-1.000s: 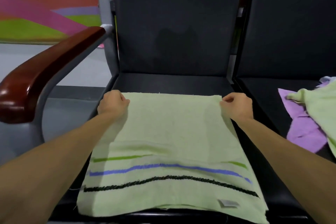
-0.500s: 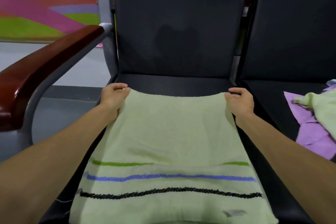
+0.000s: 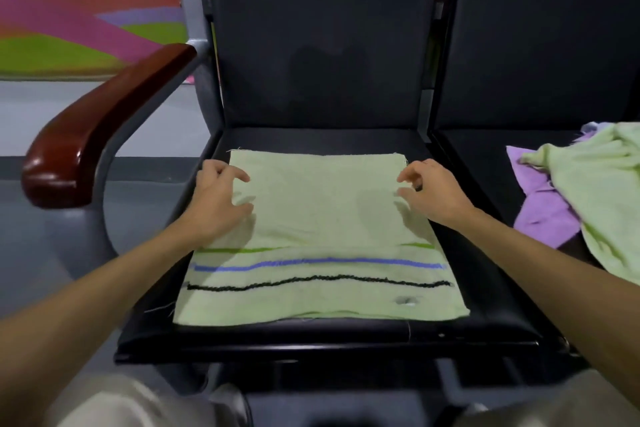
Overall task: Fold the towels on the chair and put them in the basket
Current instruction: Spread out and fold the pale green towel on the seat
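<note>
a: where is the work found?

b: the striped green towel is laid flat on the seat beside the wooden armrest. it is doubled once. the upper layer's edge is seen just above the green stripe, and the blue and black stripes are uncovered toward the front.

a: and the hands?

b: they are held well apart, one at each side of the upper layer. the left hand is placed over the left edge, the right hand over the right edge. the fingers are loosely curled and nothing is pinched. whether the cloth is actually touched cannot be told.

a: which step is judged to be in hand?

b: the first fold is judged done, and the second is not yet begun.

a: what is called for next?

b: one side edge, both layers together, would need to be gripped and carried across to the other, with the corners matched. the packet would then be lifted to the basket, which is not shown. a purple towel and a crumpled green towel are seen heaped on the neighbouring seat, unfolded, so much of the task is judged undone.
</note>
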Demonstrator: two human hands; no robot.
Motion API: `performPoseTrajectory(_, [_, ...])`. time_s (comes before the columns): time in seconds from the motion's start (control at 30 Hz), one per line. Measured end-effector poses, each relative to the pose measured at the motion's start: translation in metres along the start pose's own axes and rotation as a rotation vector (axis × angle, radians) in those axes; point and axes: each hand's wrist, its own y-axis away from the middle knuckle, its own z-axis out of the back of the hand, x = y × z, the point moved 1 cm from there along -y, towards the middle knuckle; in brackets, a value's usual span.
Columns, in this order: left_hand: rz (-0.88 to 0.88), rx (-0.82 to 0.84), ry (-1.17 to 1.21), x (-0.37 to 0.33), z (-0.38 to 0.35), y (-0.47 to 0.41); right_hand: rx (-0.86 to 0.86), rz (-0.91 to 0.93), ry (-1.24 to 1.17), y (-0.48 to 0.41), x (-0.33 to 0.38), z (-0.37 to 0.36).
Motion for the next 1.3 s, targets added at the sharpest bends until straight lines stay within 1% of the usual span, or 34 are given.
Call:
performPoseTrajectory(0.07, [-0.098,0.078,0.009,-0.014,0.01,0.026,0.124,0.054,-0.079,0.026,0.012,0.011])
performPoseTrajectory(0.13, [-0.145,0.262,0.065,-0.026,0.021,0.053,0.333,0.089,-0.136,0.051,0.022,0.023])
performPoseTrajectory(0.2, [-0.175,0.423,0.07,-0.027,0.026,0.075,0.544,0.141,-0.123,0.071,0.028,0.029])
performPoseTrajectory(0.3, [-0.239,0.56,-0.04,-0.011,0.027,0.1,0.681,0.217,-0.018,0.096,0.028,0.028])
performPoseTrajectory(0.37, [-0.287,0.58,-0.123,0.0,0.03,0.108,0.73,0.264,0.123,0.108,0.026,0.026])
performPoseTrajectory(0.47, [-0.347,0.564,-0.174,0.004,0.03,0.113,0.705,0.336,0.298,0.119,0.021,0.02])
performPoseTrajectory(0.57, [-0.393,0.533,-0.178,-0.001,0.028,0.117,0.614,0.372,0.301,0.128,0.014,0.02])
performPoseTrajectory(0.63, [-0.369,0.455,-0.145,-0.001,0.03,0.118,0.592,0.383,0.304,0.131,0.01,0.023])
performPoseTrajectory(0.7, [-0.342,0.423,-0.126,0.0,0.033,0.119,0.578,0.394,0.309,0.135,0.006,0.025])
performPoseTrajectory(0.73, [-0.334,0.424,-0.149,0.0,0.033,0.12,0.543,0.399,0.305,0.137,0.003,0.025])
performPoseTrajectory(0.8, [-0.333,0.432,-0.268,-0.002,0.033,0.121,0.449,0.401,0.327,0.138,-0.003,0.022])
performPoseTrajectory(0.87, [-0.32,0.415,-0.324,-0.008,0.031,0.12,0.411,0.385,0.346,0.136,-0.006,0.019])
performPoseTrajectory(0.93, [-0.272,0.418,-0.245,-0.016,0.03,0.119,0.427,0.323,0.286,0.137,-0.001,0.02])
performPoseTrajectory(1.03, [-0.153,0.479,-0.081,-0.021,0.036,0.121,0.404,0.224,0.154,0.137,0.009,0.028])
performPoseTrajectory(1.07, [-0.133,0.469,-0.046,-0.019,0.039,0.122,0.413,0.198,0.125,0.137,0.01,0.03])
performPoseTrajectory(1.13, [-0.097,0.385,0.023,-0.014,0.046,0.124,0.468,0.213,0.178,0.138,0.01,0.034])
performPoseTrajectory(1.2, [-0.075,0.252,0.039,-0.009,0.055,0.122,0.554,0.232,0.244,0.139,0.008,0.035])
performPoseTrajectory(1.23, [-0.059,0.215,0.071,-0.008,0.059,0.121,0.598,0.23,0.254,0.139,0.009,0.038])
performPoseTrajectory(1.3, [-0.055,0.232,0.198,-0.012,0.065,0.122,0.678,0.242,0.281,0.136,0.018,0.048])
